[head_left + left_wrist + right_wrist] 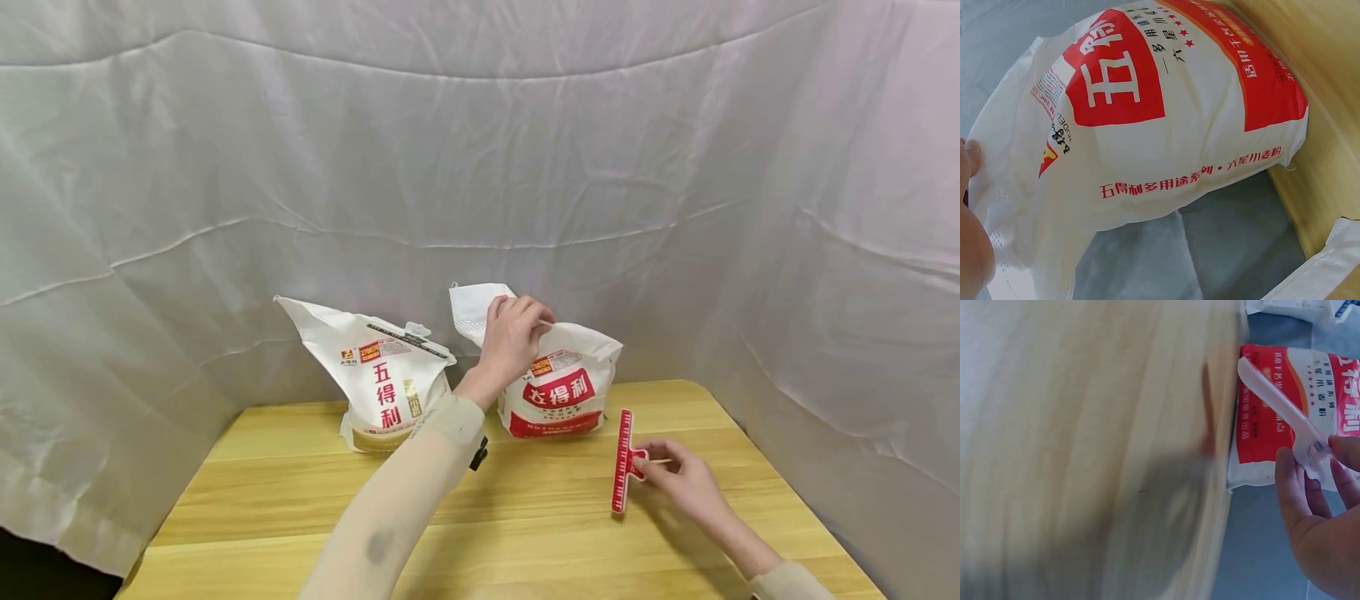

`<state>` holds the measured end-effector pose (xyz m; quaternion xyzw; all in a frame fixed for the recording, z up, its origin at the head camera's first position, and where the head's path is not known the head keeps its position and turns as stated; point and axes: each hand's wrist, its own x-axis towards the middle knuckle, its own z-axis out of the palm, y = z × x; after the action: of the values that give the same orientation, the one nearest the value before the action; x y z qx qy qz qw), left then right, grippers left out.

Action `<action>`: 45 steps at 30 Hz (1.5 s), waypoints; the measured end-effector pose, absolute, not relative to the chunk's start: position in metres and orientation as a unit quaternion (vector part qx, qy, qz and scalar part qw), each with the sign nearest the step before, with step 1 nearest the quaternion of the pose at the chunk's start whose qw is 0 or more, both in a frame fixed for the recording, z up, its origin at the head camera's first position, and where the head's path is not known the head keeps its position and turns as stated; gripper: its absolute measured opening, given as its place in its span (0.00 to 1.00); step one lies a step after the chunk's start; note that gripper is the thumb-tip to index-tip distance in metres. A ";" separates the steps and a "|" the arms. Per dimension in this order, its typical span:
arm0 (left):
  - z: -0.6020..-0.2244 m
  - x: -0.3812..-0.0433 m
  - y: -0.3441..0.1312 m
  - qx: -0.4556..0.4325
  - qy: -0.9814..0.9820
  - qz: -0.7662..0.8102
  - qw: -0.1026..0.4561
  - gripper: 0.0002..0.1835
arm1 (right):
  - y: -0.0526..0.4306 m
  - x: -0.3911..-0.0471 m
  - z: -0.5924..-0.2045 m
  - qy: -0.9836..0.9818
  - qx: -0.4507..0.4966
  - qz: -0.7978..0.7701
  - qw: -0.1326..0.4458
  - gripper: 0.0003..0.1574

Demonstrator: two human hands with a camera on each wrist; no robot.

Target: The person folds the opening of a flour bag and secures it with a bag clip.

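Note:
My left hand point(513, 340) grips the top of a white and red flour bag point(573, 362) at the back of the table, fingers bent over its upper edge. The bag's loose top flap sticks up to the left of that hand. In the left wrist view only a bit of the hand point(974, 253) shows at the left edge, against the bag's top. To the right and nearer, my right hand point(686, 483) pinches a long red bag clip point(622, 467) by its handle, above the table. The right wrist view shows the clip point(1279, 400) edge-on and pale.
A second white flour bag point(375, 367) with gold at its base stands to the left, a clear-handled dark clip point(408, 340) across its folded top. The wooden table point(555, 533) ends at grey curtains point(480, 167) behind and at both sides.

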<state>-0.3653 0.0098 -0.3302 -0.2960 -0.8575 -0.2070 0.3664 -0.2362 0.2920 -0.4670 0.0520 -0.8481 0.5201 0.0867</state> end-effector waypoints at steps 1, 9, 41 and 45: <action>-0.330 -0.365 0.010 -0.295 -0.858 -0.207 0.366 0.05 | 0.292 -0.237 -0.466 -0.844 0.056 0.525 0.092 0.20; -0.331 -0.366 0.010 -0.296 -0.857 -0.210 0.366 0.05 | 0.293 -0.241 -0.453 -0.823 0.064 0.550 0.128 0.22; -0.333 -0.363 0.010 -0.300 -0.850 -0.220 0.373 0.05 | 0.292 -0.267 -0.393 -0.857 0.081 0.444 0.250 0.26; -0.333 -0.363 0.010 -0.302 -0.849 -0.222 0.373 0.04 | 0.293 -0.272 -0.383 -0.854 0.091 0.445 0.253 0.26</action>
<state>-0.3627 0.0101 -0.3326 -0.3022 -0.8488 -0.2225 0.3726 -0.2724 0.2929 -0.3834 0.0908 -0.8543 0.4448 0.2531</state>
